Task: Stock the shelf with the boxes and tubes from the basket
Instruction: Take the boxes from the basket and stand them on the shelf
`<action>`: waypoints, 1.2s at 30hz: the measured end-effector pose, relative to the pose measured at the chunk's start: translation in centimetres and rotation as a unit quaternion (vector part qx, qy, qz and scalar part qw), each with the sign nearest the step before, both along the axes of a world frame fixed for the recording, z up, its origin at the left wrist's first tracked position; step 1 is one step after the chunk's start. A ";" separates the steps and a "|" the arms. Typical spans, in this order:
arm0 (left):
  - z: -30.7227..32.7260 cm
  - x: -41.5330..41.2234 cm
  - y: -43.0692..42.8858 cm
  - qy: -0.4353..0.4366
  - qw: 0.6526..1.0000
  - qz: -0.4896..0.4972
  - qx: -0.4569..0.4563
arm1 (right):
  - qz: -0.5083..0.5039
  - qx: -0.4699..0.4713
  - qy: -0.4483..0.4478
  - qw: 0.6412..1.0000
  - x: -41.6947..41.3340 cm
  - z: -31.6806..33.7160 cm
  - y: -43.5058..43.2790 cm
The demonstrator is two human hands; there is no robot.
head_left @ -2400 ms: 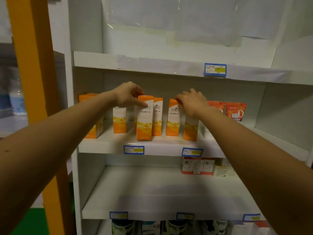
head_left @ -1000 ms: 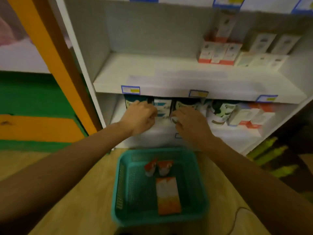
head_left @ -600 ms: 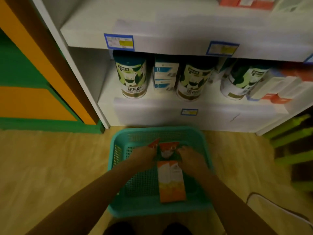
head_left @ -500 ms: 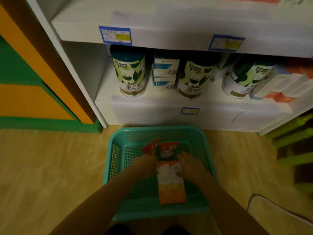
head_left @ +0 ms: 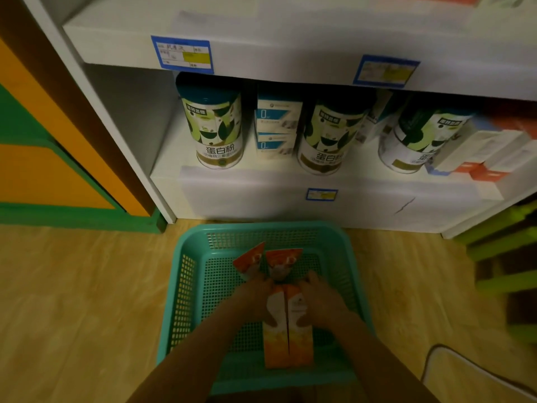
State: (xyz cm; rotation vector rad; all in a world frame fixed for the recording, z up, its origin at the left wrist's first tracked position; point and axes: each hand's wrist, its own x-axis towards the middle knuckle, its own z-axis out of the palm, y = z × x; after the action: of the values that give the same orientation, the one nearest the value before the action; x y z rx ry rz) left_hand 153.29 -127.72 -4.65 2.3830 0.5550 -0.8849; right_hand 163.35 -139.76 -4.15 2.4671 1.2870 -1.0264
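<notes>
A teal mesh basket (head_left: 186, 289) stands on the wooden floor in front of the white shelf unit (head_left: 290, 199). Inside it lie two orange-and-white boxes side by side, the left box (head_left: 276, 335) and the right box (head_left: 300, 335). My left hand (head_left: 255, 298) grips the left box's outer side and my right hand (head_left: 322, 303) grips the right box's outer side, pressing the pair together. Beyond them in the basket lie two orange tubes, the left tube (head_left: 250, 260) and the right tube (head_left: 283, 261).
The bottom shelf holds green-and-white tins (head_left: 216, 126), blue-and-white boxes (head_left: 277, 129) and white-and-red boxes (head_left: 488, 158). An orange and green panel (head_left: 43, 170) stands at the left. Green slats (head_left: 508, 257) are at the right, a pale mat (head_left: 470, 379) at the lower right.
My hands left the orange boxes on the upper shelf and came down into the basket. They closed on the two boxes there, and the view dropped to the floor.
</notes>
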 end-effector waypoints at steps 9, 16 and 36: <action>4.5 -1.6 -0.1 -0.076 0.988 0.090 -0.103 | -0.012 0.036 0.042 0.998 -0.4 6.2 -0.9; 15.4 -2.1 1.6 -0.178 0.980 0.092 -0.017 | -0.037 0.127 -0.005 0.991 -0.9 15.9 -1.3; 56.0 -0.8 10.2 -0.487 0.861 0.070 0.126 | 0.024 0.316 -0.231 0.920 3.7 55.1 3.5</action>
State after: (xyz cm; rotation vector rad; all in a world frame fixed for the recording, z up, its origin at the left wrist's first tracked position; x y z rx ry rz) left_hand 152.48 -117.55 51.35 2.5684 0.4099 0.5261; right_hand 167.03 -136.26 50.99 2.8315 1.6694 0.0445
